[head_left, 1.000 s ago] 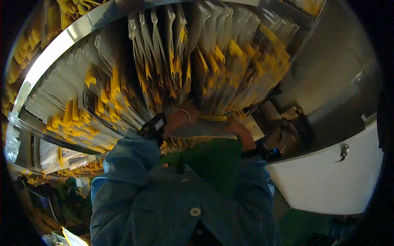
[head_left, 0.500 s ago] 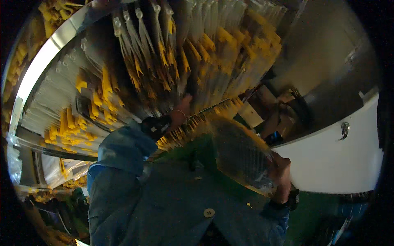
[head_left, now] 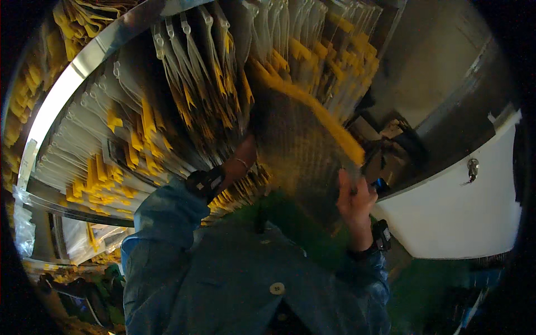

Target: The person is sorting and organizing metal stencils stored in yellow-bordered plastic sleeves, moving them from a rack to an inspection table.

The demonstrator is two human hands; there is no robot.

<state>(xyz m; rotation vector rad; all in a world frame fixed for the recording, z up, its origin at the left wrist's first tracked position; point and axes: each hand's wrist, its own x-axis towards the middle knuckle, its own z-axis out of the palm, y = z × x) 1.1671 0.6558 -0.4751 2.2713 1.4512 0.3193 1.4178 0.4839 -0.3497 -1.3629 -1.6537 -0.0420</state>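
A clear plastic sleeve with a yellow edge strip [head_left: 304, 148] slants in front of me, blurred by motion. At its right side my right hand [head_left: 356, 202] has its fingers curled against the sleeve's edge, seemingly pinching it; the fingertips are smeared. My left hand [head_left: 240, 161] reaches in among the hanging sleeves, left of the slanted one. Its fingers are hidden in shadow and behind the plastic, so what it touches does not show. Rows of similar clear sleeves with yellow edges [head_left: 192, 67] hang close together above and around it.
A shiny curved metal rail [head_left: 58, 92] bounds the rack on the left. More yellow-edged sleeves [head_left: 95, 173] hang there. On the right are a white panel [head_left: 446, 218] with a metal latch [head_left: 473, 169], and dark and brown clutter [head_left: 391, 145]. A green surface [head_left: 430, 296] lies low right.
My right hand has risen and shifted slightly left. The sleeve has swung upward, its yellow edge now slanting across the hanging rows. My left hand has moved slightly down and left.
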